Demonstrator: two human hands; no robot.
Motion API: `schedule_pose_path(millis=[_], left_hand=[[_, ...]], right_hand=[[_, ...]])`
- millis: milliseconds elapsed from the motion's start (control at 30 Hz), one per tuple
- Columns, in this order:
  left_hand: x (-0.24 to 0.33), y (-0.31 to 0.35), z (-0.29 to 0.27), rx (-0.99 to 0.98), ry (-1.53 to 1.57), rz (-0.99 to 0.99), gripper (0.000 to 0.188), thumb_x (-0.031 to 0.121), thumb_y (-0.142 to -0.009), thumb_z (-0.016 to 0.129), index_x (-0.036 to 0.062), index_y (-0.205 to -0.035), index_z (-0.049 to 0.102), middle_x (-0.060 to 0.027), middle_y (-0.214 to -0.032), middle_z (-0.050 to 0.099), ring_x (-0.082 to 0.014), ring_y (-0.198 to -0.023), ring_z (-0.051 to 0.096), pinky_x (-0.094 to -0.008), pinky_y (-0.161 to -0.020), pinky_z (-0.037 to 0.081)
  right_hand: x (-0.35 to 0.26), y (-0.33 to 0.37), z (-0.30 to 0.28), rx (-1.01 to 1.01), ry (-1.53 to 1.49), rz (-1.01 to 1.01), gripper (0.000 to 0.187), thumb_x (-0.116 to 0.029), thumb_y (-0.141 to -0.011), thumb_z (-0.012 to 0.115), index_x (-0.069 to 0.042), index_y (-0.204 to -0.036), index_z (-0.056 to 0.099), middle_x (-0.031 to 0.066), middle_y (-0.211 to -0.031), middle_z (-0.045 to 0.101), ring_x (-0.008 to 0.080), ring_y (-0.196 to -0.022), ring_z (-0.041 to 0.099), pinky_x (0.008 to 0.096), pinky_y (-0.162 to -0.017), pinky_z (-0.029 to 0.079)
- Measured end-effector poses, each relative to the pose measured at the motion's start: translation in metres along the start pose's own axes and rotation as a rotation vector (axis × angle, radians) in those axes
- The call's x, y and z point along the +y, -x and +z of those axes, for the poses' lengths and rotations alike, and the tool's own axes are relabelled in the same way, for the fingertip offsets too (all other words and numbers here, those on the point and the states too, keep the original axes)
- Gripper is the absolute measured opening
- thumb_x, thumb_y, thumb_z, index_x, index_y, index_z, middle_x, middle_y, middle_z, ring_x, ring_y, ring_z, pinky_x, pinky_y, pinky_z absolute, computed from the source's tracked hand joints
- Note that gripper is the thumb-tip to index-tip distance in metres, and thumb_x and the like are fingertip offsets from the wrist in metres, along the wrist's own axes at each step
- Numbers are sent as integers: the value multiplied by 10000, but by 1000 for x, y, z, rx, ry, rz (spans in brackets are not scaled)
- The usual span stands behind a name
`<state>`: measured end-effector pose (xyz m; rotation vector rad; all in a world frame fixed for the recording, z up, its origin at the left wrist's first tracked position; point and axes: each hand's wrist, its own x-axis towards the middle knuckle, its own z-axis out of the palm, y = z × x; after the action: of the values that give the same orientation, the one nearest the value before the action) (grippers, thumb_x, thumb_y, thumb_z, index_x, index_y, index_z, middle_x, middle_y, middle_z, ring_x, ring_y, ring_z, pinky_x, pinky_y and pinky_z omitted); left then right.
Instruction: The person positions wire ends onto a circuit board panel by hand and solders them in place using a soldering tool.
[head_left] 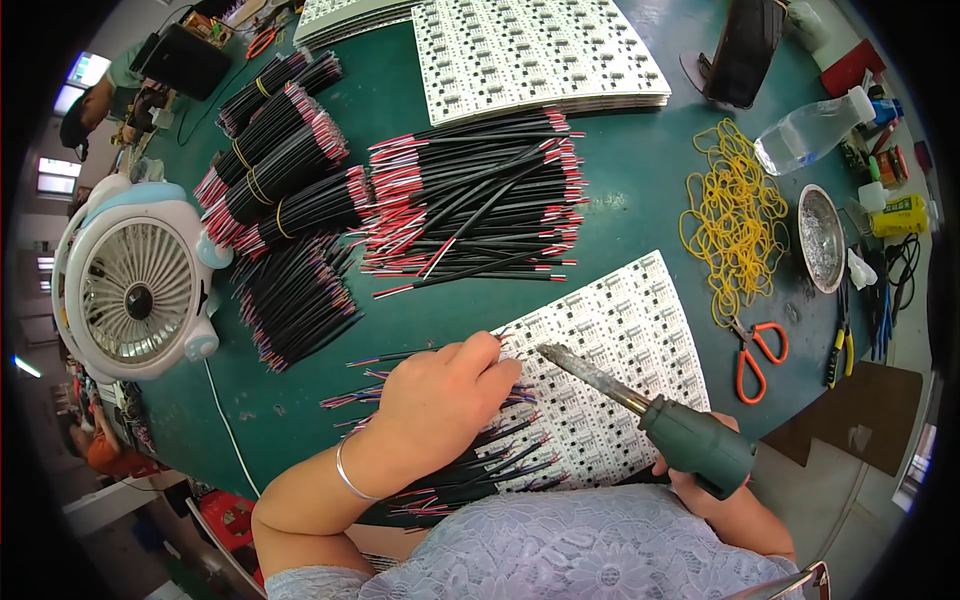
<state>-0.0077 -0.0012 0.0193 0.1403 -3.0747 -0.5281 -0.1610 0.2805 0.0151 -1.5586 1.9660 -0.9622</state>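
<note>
My left hand (pixel 445 385) is closed over the left part of a white circuit board panel (pixel 625 330), its fingers pinching a short black cable (pixel 400 356) whose stripped wire ends meet the board. More short cables (pixel 520 455) lie in a row along that side of the panel, several partly under my wrist. Wrapped round the green handle of a large soldering iron (pixel 695 445), my right hand (pixel 695 490) is mostly hidden behind it. The iron's dark metal tip is just to the right of my left fingertips, over the board.
Loose black cables (pixel 480 200) and banded bundles (pixel 285 160) lie beyond, near a white fan (pixel 140 290). Stacked panels (pixel 530 50) stand at the back. To the right are yellow rubber bands (pixel 735 220), a metal dish (pixel 821 240), red-handled cutters (pixel 755 360) and a plastic bottle (pixel 815 130).
</note>
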Motion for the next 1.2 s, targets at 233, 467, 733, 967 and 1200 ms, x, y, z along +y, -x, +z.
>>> schedule_pose_path(millis=[233, 467, 733, 967, 1200], left_hand=[[4, -2, -4, -39, -92, 48, 223, 108, -729, 627, 102, -951, 652, -33, -813, 496, -168, -621, 575, -301, -524, 472], [8, -6, -4, 29, -188, 103, 90, 118, -684, 621, 86, -719, 544, -30, -745, 435, -132, -592, 545, -262, -459, 464], [13, -7, -8, -99, -153, 26, 231, 109, -722, 622, 77, -950, 634, -57, -831, 478, -174, -637, 577, -305, -521, 471], [14, -6, -9, -114, -148, 17, 223, 101, -730, 613, 82, -950, 642, -52, -865, 500, -194, -654, 587, -313, -541, 482], [9, 14, -17, 328, 203, 10, 228, 93, -732, 706, 63, -947, 638, -71, -812, 592, -218, -644, 577, -328, -539, 455]], right_hand=[[-5, 1, 6, -4, -109, 131, 303, -60, -856, 564, 14, -1148, 548, 115, -1007, 592, 148, -642, 644, 296, -666, 525], [-15, -18, -4, -115, 51, 90, 272, -40, -716, 645, -35, -986, 680, 113, -952, 662, 253, -772, 646, 346, -717, 502], [-8, -14, -1, -64, 32, 59, 294, -68, -672, 647, -57, -964, 686, 100, -895, 681, 263, -735, 645, 346, -633, 497], [-6, 8, 4, 134, -569, 322, 289, -209, -824, 672, -25, -1045, 645, 93, -920, 680, 173, -646, 664, 308, -653, 530], [-15, 5, 11, 341, -852, 371, 542, -372, -886, 639, 34, -1226, 521, 141, -1037, 651, 161, -647, 649, 262, -576, 497]])
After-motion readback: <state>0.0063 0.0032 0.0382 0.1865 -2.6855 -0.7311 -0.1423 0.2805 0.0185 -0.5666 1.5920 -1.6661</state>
